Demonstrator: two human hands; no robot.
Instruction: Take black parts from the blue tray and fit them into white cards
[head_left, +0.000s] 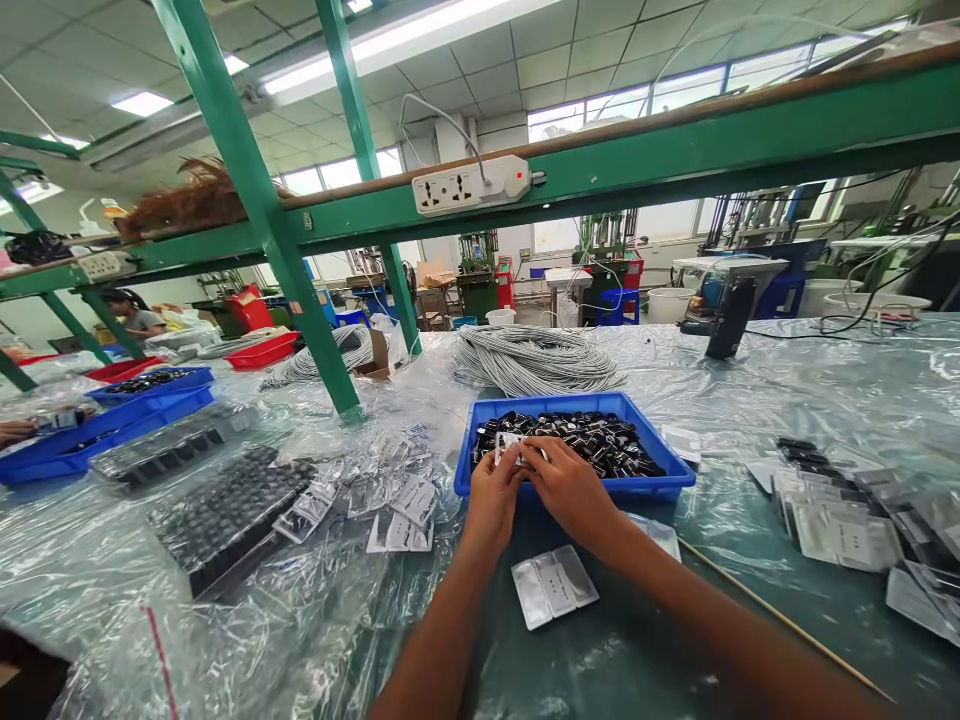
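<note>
A blue tray point(577, 487) full of small black parts point(592, 440) stands on the plastic-covered table. Over its near edge, my left hand point(493, 490) grips a small whitish packet point(507, 444) with dark marks. The fingers of my right hand point(566, 485) are closed at the packet's right side, partly hiding it. Whatever lies between the fingertips is too small to make out. Below my hands, a flat silver-white packet point(555, 588) lies on the table, and another pale packet point(656, 535) is partly under my right forearm.
Silvery packets point(840, 530) with black parts are piled at right, beside a thin wooden stick point(780, 610). At left are a black moulded tray point(217, 520) and loose packets point(401, 515). Behind lies a coil of grey cable point(536, 360); a green post point(300, 260) rises nearby. Another person point(135, 318) sits far left.
</note>
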